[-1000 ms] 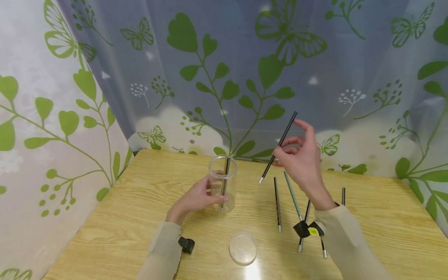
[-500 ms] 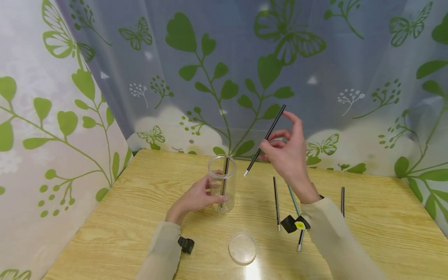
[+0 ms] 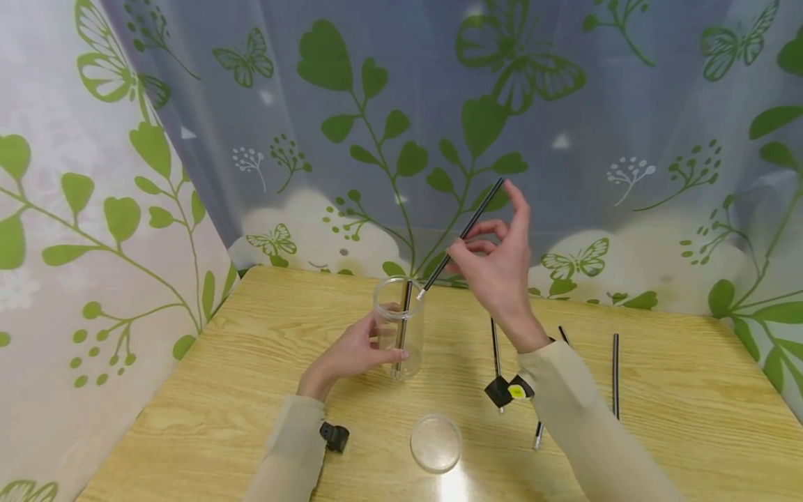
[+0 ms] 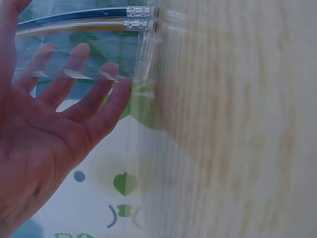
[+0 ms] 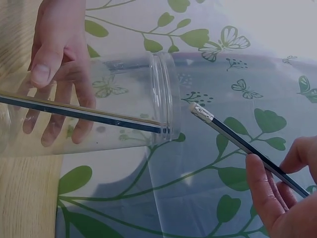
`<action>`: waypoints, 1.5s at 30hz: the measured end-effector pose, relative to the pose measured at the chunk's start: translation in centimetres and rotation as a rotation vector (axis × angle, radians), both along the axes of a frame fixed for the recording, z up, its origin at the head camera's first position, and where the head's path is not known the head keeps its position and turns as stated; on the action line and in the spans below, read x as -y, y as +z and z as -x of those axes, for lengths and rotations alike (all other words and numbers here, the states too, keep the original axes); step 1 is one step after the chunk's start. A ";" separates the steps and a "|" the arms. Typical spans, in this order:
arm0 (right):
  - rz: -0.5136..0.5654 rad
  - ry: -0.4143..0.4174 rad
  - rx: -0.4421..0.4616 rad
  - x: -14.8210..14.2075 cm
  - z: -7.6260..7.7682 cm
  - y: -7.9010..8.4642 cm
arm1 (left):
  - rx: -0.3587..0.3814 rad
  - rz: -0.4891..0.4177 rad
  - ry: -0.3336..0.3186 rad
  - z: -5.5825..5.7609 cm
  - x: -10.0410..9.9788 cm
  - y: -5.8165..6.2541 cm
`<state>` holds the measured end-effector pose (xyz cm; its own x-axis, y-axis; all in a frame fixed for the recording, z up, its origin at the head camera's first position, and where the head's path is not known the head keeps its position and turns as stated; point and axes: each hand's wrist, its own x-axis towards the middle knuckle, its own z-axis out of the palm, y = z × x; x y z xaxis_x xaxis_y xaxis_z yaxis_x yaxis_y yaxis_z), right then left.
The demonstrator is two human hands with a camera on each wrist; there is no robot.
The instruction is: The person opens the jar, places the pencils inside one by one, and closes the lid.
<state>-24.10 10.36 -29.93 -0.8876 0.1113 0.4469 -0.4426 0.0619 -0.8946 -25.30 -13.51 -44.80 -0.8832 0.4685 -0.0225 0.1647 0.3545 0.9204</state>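
My left hand (image 3: 354, 352) holds a clear plastic jar (image 3: 415, 345) upright on the table, thumb in front and fingers behind. Inside the jar leans a dark pencil (image 3: 405, 314), eraser end down. Two eraser ends show side by side in the left wrist view; I cannot tell whether one is a reflection. Above and right of the jar, my right hand (image 3: 505, 272) pinches a black pencil (image 3: 467, 226) between thumb and fingers, with its index finger near the upper end. That pencil slants, its white eraser (image 5: 196, 108) down near the jar's open rim (image 5: 166, 94).
A round clear lid (image 3: 436, 444) lies on the wooden table (image 3: 219, 404), in front of the jar. Loose pencils lie right of it, including one black pencil (image 3: 495, 348) and another farther right (image 3: 616, 376); my right sleeve (image 3: 577, 411) partly covers some. Patterned curtains (image 3: 282, 139) hang behind.
My right hand has carried the pencil left, bringing its eraser end from well right of the jar to its rim. My left hand and the jar have stayed in place.
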 end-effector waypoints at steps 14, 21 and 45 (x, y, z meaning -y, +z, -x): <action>-0.097 0.006 0.010 0.8 1.2 -0.7 | 0.006 -0.002 0.002 0.1 0.0 0.0; -0.255 0.003 -0.024 1.1 1.1 -1.1 | 0.016 -0.004 -0.005 0.0 0.0 0.0; -0.531 0.082 -0.120 2.0 0.2 -3.6 | 0.028 0.001 -0.001 0.0 0.0 0.1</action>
<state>-24.31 8.38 -33.48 -0.8234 -0.2242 0.5213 -0.5618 0.4521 -0.6928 -25.27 -13.50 -44.65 -0.8817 0.4695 -0.0477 0.1391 0.3552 0.9244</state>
